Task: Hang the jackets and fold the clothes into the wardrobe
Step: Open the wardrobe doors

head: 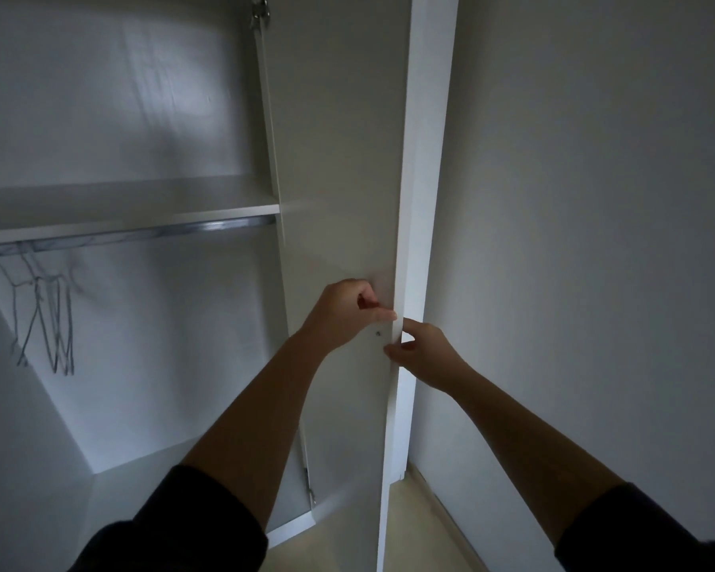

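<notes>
plainly the wardrobe door (pixel 339 200) stands swung open to the right, its long free edge (pixel 407 241) running straight up and down just ahead of both hands. the right hand (pixel 426 355) pinches that edge, thumb on the inner face, fingers round the outside. the left hand (pixel 347 313) lies on the inner face just beside it, fingers curled, thumb tip at the edge; whether it grips i cannot tell. further left, wire hangers (pixel 48 315) hang from the rail (pixel 141 235) under the shelf (pixel 141 208). no jackets or clothes show.
</notes>
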Motion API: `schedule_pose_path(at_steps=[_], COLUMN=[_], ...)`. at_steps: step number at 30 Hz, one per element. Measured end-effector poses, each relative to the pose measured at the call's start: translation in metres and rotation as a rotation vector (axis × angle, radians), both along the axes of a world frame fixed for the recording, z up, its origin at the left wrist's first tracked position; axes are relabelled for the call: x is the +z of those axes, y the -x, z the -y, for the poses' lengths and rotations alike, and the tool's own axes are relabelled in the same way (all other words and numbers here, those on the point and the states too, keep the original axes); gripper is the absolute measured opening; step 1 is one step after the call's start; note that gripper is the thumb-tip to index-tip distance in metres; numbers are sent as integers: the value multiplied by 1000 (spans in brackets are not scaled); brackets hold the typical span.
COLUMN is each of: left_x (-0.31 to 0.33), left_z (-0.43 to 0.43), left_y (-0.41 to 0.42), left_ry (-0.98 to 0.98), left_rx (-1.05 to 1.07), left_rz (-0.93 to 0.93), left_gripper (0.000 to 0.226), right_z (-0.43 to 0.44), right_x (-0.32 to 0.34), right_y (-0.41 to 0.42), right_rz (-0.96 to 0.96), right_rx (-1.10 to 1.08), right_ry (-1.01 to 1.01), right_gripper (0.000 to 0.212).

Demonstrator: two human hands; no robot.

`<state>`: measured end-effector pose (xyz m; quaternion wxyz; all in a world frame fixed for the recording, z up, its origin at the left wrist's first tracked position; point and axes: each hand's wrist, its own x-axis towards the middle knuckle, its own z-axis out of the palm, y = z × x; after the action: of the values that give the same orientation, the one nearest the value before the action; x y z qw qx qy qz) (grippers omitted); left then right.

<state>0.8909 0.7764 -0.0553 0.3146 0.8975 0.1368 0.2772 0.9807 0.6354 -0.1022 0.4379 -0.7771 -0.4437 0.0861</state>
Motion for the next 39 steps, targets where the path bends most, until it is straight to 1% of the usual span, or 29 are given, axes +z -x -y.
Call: schedule_pose_path(at_steps=[6,10,12,15,17,20,23,27,30,34,39], left_x=[-2,-6,-8,-15,-21,-33,-49,-76,-95,-106,-116], left_z=[-2,0,1,6,11,20,31,47,70,130,234], left_y=[-4,5,16,39,57,84,108,130,133,121,105], left_ry=[-46,-69,-89,-105,-119,-110,-67,-31,6,56,55], left_rx=[21,8,-8,-27,-31,-60,-126,-271,-378,-545,-778], left_rz=[-31,5,29,47,70,117,150,110,67,14,-5], left_gripper=[27,26,25,24,22,17,12,9,12,11,7], right_z=[-1,1,6,19,29,48,70,99,132,199,299], right_x=[-7,-9,-12,-18,-22,-29,-40,-57,-74,-89,-100], right_y=[-7,-1,6,21,33,56,88,130,151,177,208], right_rz=[-14,-39,-58,-50,-51,-84,-154,-148,-190,-233,-235], right_rx=[33,46,43,42,12,-87,-185,-303,-440,-635,-871], right_ry=[-45,-67,-85,-118,-132,-151,-211,-207,-211,-246,-276], right_gripper=[30,32,39,54,58,56,45,32,29,24,19])
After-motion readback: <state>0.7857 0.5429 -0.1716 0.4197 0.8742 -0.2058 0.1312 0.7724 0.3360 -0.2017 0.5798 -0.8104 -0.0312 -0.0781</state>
